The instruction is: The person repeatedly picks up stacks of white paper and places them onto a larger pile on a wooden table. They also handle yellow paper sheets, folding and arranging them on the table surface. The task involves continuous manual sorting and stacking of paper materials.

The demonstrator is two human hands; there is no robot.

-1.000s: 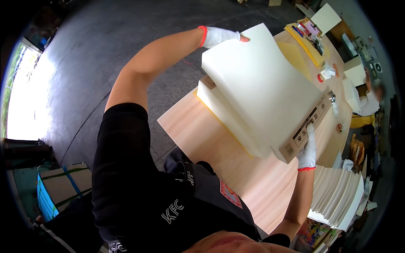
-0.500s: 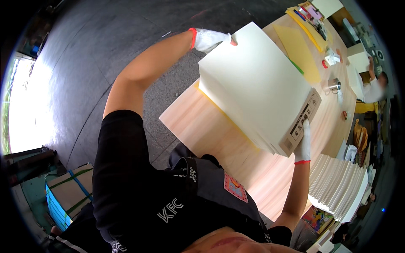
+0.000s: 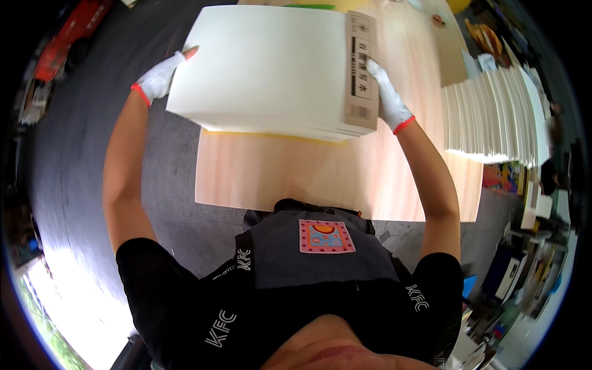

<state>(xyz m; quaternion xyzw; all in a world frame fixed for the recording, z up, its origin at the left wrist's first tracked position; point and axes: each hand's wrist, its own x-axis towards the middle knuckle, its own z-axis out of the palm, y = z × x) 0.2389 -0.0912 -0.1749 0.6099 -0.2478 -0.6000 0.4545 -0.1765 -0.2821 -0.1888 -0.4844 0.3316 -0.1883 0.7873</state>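
A thick stack of white paper pads (image 3: 265, 68) lies in front of me, with a brown printed binding strip (image 3: 361, 102) along its right side. My left hand (image 3: 161, 77), in a white glove with a red cuff, grips the stack's left edge, the thumb on top and the other fingers hidden. On the opposite side, my gloved right hand (image 3: 387, 95) presses against the strip's outer edge, its fingers partly out of sight. Yellow sheet edges (image 3: 246, 134) peek out beneath the stack's near side.
The wood-grain table (image 3: 277, 172) runs away from me. A tall row of white paper stacks (image 3: 493, 117) stands at its right side. Something green (image 3: 311, 6) lies beyond the pads. Dark floor (image 3: 80, 142) stretches to the left, where a red vehicle (image 3: 71, 37) stands at the back.
My view has turned, so the table and pads now appear square to me. Both hands stay on the stack; my left hand now grips lower along its left edge.
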